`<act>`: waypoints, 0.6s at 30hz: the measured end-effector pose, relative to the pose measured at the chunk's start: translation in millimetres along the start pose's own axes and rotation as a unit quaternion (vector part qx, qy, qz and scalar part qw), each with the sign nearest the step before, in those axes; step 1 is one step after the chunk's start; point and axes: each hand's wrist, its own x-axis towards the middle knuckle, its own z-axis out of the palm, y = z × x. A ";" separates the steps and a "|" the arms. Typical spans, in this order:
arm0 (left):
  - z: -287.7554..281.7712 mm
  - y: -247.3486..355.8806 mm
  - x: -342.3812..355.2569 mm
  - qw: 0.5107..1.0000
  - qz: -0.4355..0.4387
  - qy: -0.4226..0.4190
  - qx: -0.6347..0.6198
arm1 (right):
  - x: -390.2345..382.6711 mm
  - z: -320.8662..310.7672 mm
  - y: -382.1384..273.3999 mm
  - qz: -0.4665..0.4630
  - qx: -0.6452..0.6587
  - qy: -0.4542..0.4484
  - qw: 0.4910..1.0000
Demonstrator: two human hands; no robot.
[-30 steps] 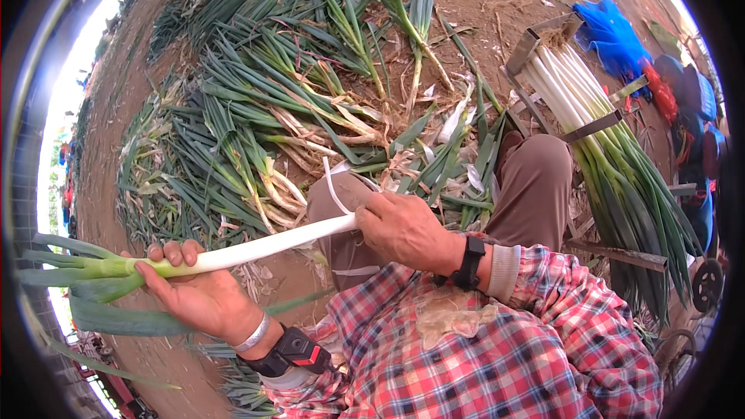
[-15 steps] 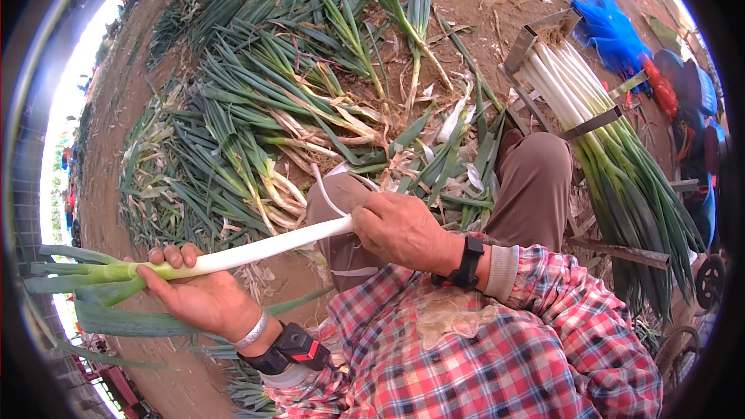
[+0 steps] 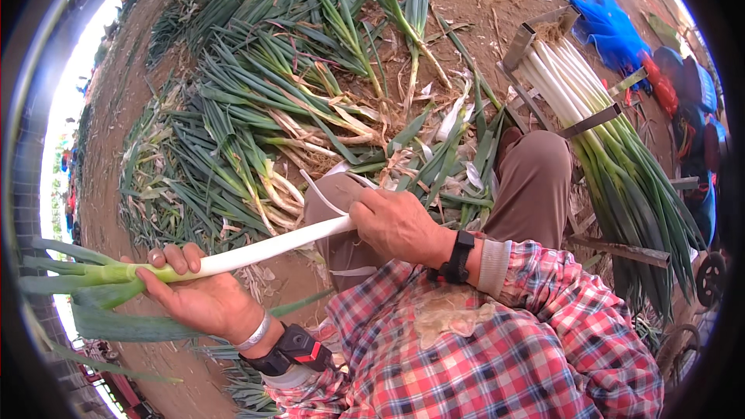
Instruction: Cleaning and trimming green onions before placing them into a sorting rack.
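Note:
A long green onion point(image 3: 268, 249) with a clean white shaft lies slantwise across my lap. My left hand point(image 3: 209, 299) is wrapped round it where the white turns green, and its leaves spread out to the left. At the other end, my right hand point(image 3: 397, 225) is closed round the tip of the shaft, so the root end is hidden. A thin pale strip of peel point(image 3: 324, 195) sticks up beside the right fingers. Below the left wrist hangs a loose, broad green leaf point(image 3: 132, 323).
A heap of green onions point(image 3: 256, 109) with browned outer skins covers the dirt ahead and left. To my right, a metal rack point(image 3: 591, 122) holds a bunch of peeled green onions point(image 3: 621, 163), roots away from me. Blue netting point(image 3: 609, 27) lies beyond it.
Both hands and the green onion have shifted slightly left. The pale strip's loose end has swung a little left. The heap and the racked bunch look the same.

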 end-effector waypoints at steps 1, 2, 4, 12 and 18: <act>1.9 -1.3 -1.8 1.000 0.010 -0.002 -0.005 | -0.1 0.0 0.6 0.030 0.037 -0.005 0.999; 2.9 -2.1 -2.8 1.000 0.020 -0.005 -0.009 | 0.0 0.0 1.7 0.061 0.074 -0.010 0.995; -2.4 -2.6 0.4 1.000 0.027 -0.015 -0.002 | -0.1 4.9 17.2 0.159 0.078 -0.056 0.983; -3.8 -3.2 2.0 0.997 0.051 0.026 0.054 | -11.9 -17.7 11.8 0.174 0.131 0.037 0.975; 5.2 -6.1 1.0 0.998 0.042 0.026 0.046 | -10.6 -12.3 1.6 0.027 0.023 -0.041 0.999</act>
